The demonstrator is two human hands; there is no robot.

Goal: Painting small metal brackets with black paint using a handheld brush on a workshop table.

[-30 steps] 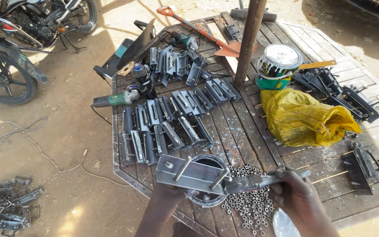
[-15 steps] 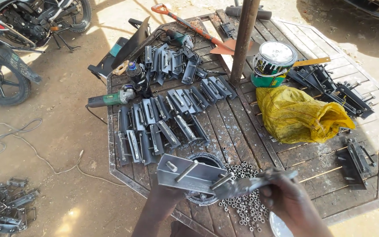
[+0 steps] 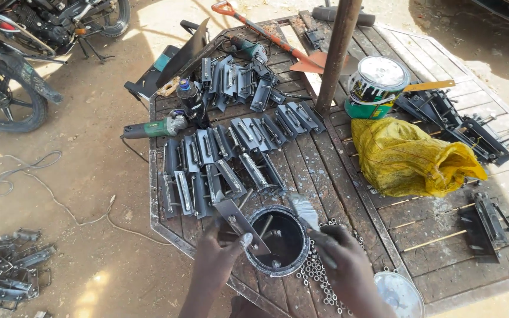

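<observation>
My left hand grips a flat grey metal latch plate, tilted over the left rim of a small black paint can. In my right hand is a paintbrush with a silvery head, held just above the right side of the can. A heap of small metal nuts lies on the slatted wooden table under my right hand.
Rows of grey metal latches cover the table's left half, with an angle grinder beside them. A yellow sack, a paint tin, a rusty pole, a shovel, dark brackets and a lid sit around. A motorcycle stands left.
The latch plate has swung from lying flat across the can to tilted at its left rim. My right hand moved the brush up over the can. The camera view shifted closer.
</observation>
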